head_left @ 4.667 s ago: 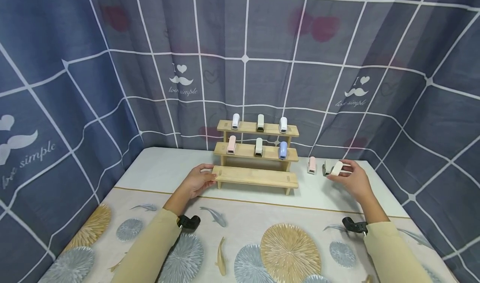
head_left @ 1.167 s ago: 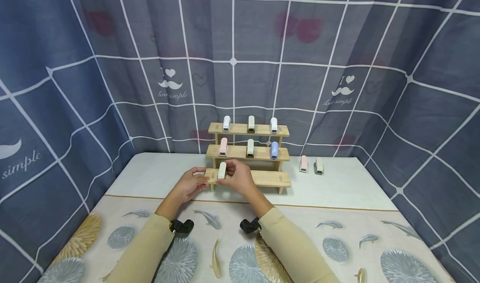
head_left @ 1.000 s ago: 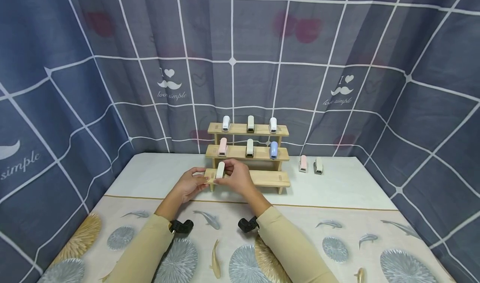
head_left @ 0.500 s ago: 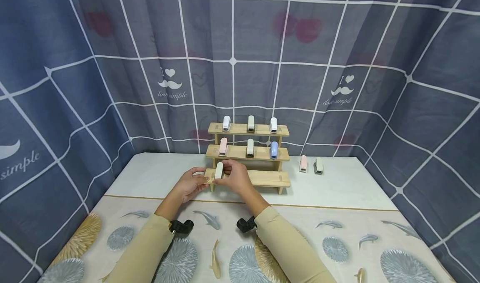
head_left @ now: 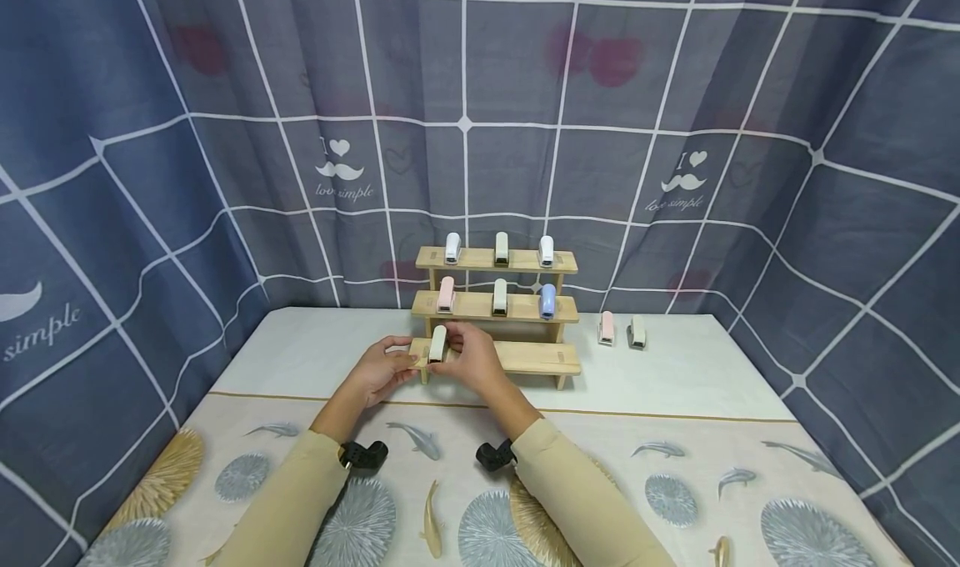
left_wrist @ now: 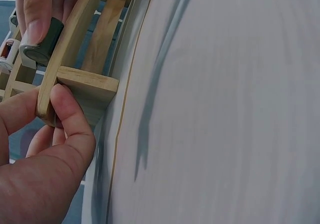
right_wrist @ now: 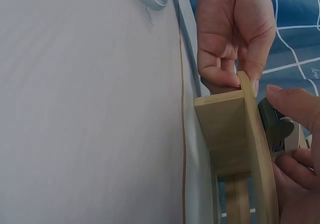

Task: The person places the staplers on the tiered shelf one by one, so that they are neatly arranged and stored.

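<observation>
A three-step wooden display stand (head_left: 536, 357) stands on the white back part of the table. My left hand (head_left: 378, 368) pinches the left end of its lowest step between thumb and fingers, plain in the left wrist view. My right hand (head_left: 480, 360) holds a small stapler (head_left: 438, 343), white on top with a dark green base (right_wrist: 272, 121), at the left end of that same step. Its thumb and fingers lie along the stapler's sides, and the stapler points toward me. Three staplers sit on the middle step, among them a pink one (head_left: 446, 294) and a blue one (head_left: 548, 300).
Three pale staplers stand on the top step, one white (head_left: 547, 251) at its right. Right of the stand, a pink stapler (head_left: 606, 328) and a dark-based white stapler (head_left: 637, 332) rest on the table. A checked curtain (head_left: 465, 167) hangs behind; patterned cloth (head_left: 427, 484) covers the front.
My right hand has brought the stapler from the table's right side to the lowest step, then slid it slightly left. My left hand keeps its grip on the step's end.
</observation>
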`<action>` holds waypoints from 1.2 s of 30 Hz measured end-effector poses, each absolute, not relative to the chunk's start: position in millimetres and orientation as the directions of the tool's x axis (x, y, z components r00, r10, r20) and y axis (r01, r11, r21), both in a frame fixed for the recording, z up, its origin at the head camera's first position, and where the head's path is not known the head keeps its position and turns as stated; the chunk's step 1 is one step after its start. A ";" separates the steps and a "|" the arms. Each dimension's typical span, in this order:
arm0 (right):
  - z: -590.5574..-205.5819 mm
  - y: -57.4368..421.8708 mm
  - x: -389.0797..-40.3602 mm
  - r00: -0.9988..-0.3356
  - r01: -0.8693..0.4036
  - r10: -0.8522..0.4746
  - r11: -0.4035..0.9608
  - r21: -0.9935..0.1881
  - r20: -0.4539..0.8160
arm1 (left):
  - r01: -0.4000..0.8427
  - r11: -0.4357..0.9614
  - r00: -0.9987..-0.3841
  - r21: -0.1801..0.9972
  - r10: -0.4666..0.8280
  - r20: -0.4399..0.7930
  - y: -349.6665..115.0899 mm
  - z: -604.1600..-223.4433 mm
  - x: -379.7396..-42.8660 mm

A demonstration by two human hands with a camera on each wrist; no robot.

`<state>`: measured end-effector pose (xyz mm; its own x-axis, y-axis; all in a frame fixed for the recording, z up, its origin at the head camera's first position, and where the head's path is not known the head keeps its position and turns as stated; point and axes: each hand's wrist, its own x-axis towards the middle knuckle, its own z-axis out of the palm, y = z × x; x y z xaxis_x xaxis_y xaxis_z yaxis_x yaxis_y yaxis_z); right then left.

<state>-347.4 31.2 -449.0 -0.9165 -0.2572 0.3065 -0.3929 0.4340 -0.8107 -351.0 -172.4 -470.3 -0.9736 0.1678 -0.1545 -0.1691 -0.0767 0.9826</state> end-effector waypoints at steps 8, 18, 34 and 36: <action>-455.8 53.3 -333.1 -0.891 -0.444 -0.283 0.379 -0.812 0.355 | -0.166 -0.091 -0.974 0.982 0.168 -0.149 -172.6 -469.1 -349.7; -464.5 105.8 -319.9 -0.872 -0.472 -0.302 0.310 -0.825 0.385 | -0.177 -0.079 -0.974 0.981 0.159 -0.163 -171.8 -469.6 -349.7; -455.9 196.5 -314.2 -0.905 -0.424 -0.189 0.330 -0.843 0.381 | -0.179 -0.080 -0.972 0.981 0.166 -0.163 -172.2 -468.5 -349.1; -454.9 206.6 -315.4 -0.909 -0.418 -0.169 0.345 -0.840 0.382 | -0.179 -0.082 -0.973 0.980 0.163 -0.164 -171.7 -468.9 -349.5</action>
